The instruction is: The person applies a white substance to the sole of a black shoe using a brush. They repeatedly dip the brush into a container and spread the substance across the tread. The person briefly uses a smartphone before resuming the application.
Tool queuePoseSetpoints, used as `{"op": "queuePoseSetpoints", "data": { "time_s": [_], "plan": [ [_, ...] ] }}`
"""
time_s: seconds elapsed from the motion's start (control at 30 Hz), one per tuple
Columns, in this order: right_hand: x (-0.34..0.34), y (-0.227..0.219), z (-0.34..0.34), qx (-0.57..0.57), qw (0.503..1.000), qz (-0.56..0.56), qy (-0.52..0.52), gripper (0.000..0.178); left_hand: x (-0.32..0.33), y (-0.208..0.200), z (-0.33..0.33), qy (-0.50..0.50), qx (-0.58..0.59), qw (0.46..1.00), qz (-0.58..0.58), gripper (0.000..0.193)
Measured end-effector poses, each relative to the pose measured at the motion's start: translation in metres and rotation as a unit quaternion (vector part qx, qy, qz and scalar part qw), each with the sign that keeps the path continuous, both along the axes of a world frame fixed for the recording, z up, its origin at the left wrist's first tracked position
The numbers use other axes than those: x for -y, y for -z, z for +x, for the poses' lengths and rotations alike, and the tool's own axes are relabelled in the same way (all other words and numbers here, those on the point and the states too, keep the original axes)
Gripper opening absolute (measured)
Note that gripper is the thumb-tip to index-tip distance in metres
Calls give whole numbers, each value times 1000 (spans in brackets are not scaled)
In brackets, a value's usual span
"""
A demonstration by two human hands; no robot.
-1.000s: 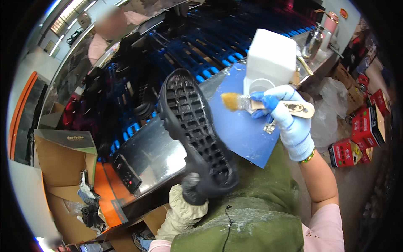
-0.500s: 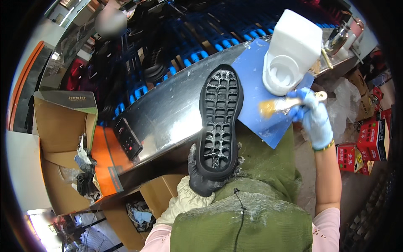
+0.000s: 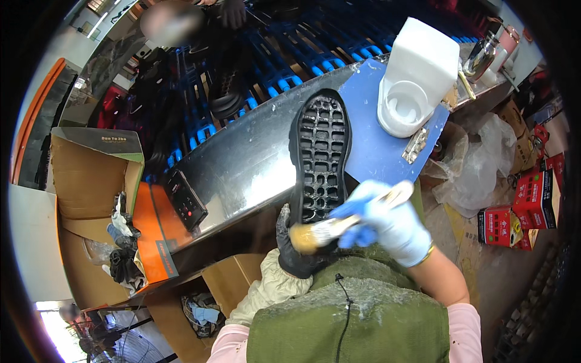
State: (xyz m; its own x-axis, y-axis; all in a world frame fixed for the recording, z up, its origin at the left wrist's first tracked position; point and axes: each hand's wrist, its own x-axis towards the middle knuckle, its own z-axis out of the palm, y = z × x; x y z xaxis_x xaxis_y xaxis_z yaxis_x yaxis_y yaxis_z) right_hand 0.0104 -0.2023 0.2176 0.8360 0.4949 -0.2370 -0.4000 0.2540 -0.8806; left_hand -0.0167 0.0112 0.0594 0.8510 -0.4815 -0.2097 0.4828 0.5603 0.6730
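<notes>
Black, gridded shoe sole (image 3: 321,151) fills the centre of the frame, its lower end held in the black-gloved left hand (image 3: 295,261). Just right of that end, the blue-gloved right hand (image 3: 387,227) is closed around a wooden-handled paintbrush (image 3: 330,230), bristles over the sole's lower end – whether touching, I cannot tell. Toward the upper right, a white container (image 3: 423,63) stands on a blue sheet (image 3: 376,158) on the metal table (image 3: 248,160).
</notes>
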Motion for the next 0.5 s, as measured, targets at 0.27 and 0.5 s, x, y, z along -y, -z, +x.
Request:
{"op": "queuePoseSetpoints", "data": {
  "time_s": [0.27, 0.5],
  "plan": [
    [-7, -58, 121, 504, 831, 36, 233, 34, 11, -70, 5, -51, -156, 943, -291, 49],
    [-71, -56, 139, 756, 603, -210, 142, 29, 28, -69, 3, -9, -128, 959, -251, 50]
  ]
}}
